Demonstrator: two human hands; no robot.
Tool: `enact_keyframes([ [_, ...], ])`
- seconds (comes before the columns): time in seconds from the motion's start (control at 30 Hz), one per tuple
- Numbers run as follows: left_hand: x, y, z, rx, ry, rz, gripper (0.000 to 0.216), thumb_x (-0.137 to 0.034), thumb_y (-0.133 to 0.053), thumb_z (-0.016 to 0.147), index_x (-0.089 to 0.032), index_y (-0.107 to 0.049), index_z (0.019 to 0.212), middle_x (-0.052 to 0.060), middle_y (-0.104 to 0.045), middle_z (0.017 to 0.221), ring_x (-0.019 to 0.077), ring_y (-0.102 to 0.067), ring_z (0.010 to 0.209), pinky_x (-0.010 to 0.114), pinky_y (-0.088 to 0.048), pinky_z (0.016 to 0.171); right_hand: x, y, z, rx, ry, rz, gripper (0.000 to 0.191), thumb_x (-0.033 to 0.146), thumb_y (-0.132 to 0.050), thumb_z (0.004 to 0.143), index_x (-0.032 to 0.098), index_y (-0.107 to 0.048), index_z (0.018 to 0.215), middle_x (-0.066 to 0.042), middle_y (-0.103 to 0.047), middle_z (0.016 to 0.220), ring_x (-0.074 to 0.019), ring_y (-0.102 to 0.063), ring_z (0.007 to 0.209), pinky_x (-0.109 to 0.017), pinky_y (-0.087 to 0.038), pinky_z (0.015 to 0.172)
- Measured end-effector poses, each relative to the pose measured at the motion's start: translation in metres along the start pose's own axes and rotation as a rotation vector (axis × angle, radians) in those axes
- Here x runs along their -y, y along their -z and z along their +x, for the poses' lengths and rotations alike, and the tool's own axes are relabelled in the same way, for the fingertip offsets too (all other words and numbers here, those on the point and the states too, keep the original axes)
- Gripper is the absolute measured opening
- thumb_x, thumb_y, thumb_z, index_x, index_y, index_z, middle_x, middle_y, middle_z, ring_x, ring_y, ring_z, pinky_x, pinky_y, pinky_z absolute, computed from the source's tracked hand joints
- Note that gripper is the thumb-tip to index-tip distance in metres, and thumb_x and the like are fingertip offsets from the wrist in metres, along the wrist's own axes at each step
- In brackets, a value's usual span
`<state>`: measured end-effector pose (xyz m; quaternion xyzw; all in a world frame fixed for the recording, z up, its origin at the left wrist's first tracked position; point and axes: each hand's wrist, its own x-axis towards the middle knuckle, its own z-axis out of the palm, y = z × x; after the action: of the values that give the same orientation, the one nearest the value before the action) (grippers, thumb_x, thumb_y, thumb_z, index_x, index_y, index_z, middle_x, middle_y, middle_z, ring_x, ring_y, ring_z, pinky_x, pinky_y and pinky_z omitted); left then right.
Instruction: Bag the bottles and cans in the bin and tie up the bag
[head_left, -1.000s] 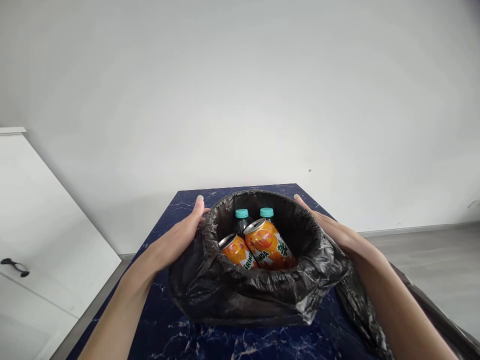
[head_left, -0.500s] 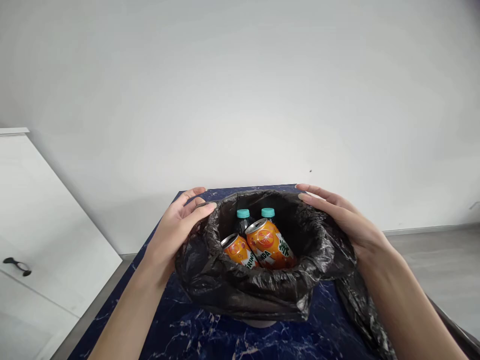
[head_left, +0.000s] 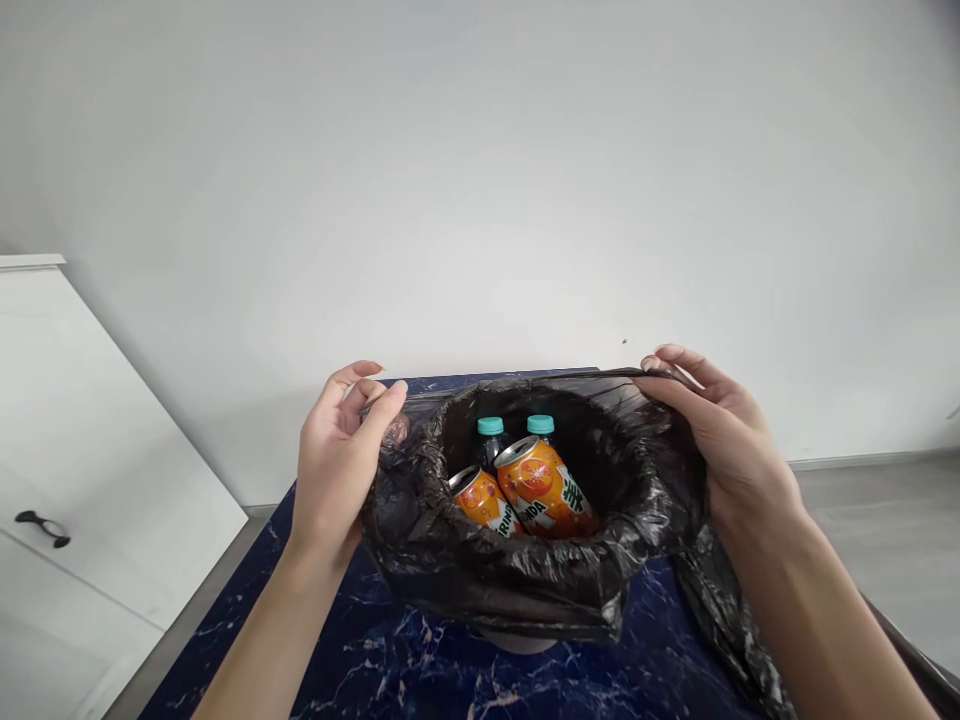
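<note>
Blue marbled tabletop (head_left: 420,675), black bag (head_left: 517,595) between two hands (head_left: 337,465) (head_left: 739,450), both pinching its edge

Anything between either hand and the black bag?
Nothing visible: the left hand and right hand each pinch the black bag, at opposite sides of its opening. The orange cans sit inside, clear of both.
</note>
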<state>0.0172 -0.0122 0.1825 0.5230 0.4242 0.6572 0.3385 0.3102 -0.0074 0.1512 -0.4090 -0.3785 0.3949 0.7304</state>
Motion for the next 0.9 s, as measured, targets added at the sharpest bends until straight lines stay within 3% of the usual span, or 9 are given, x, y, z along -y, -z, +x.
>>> enact_keyframes([
  [0.2, 0.003, -0.004, -0.003, -0.037, -0.086, 0.018, 0.025, -0.030, -0.082, 0.093, -0.026, -0.064, 0.109, -0.007, -0.047, 0.076, 0.0112, -0.056, 0.072, 0.025, -0.045, 0.074, -0.005, -0.003, -0.002, -0.011, 0.152, -0.147, 0.032, 0.040, -0.089, 0.077, 0.031, -0.070, 0.101, -0.001, -0.073, 0.120, -0.0241, -0.071, 0.108, -0.039, -0.061, 0.096],
  [0.4, 0.010, -0.003, 0.000, -0.126, -0.157, 0.014, 0.025, -0.032, -0.084, 0.090, -0.024, -0.067, 0.106, -0.002, -0.060, 0.088, 0.0145, -0.066, 0.088, 0.025, -0.050, 0.083, -0.014, -0.001, 0.007, -0.045, 0.181, -0.380, 0.037, 0.047, -0.084, 0.082, 0.027, -0.078, 0.113, -0.006, -0.079, 0.116, -0.0287, -0.072, 0.111, -0.047, -0.057, 0.102],
  [0.63, 0.009, -0.002, 0.001, -0.184, -0.197, -0.055, 0.025, -0.031, -0.086, 0.086, -0.024, -0.067, 0.101, -0.003, -0.057, 0.086, 0.0136, -0.060, 0.083, 0.023, -0.051, 0.079, -0.014, -0.003, 0.005, -0.020, 0.242, -0.512, 0.031, 0.051, -0.074, 0.091, 0.024, -0.080, 0.105, -0.005, -0.078, 0.093, -0.0245, -0.073, 0.092, -0.038, -0.058, 0.083],
  [0.9, -0.005, 0.002, -0.004, -0.247, -0.279, -0.061, 0.024, -0.026, -0.085, 0.086, -0.022, -0.065, 0.097, -0.003, -0.053, 0.082, 0.0108, -0.051, 0.072, 0.020, -0.045, 0.065, -0.009, -0.004, -0.004, -0.115, 0.250, -0.458, 0.041, 0.062, -0.075, 0.091, 0.022, -0.077, 0.099, 0.000, -0.069, 0.081, -0.0162, -0.058, 0.075, -0.030, -0.044, 0.067],
])
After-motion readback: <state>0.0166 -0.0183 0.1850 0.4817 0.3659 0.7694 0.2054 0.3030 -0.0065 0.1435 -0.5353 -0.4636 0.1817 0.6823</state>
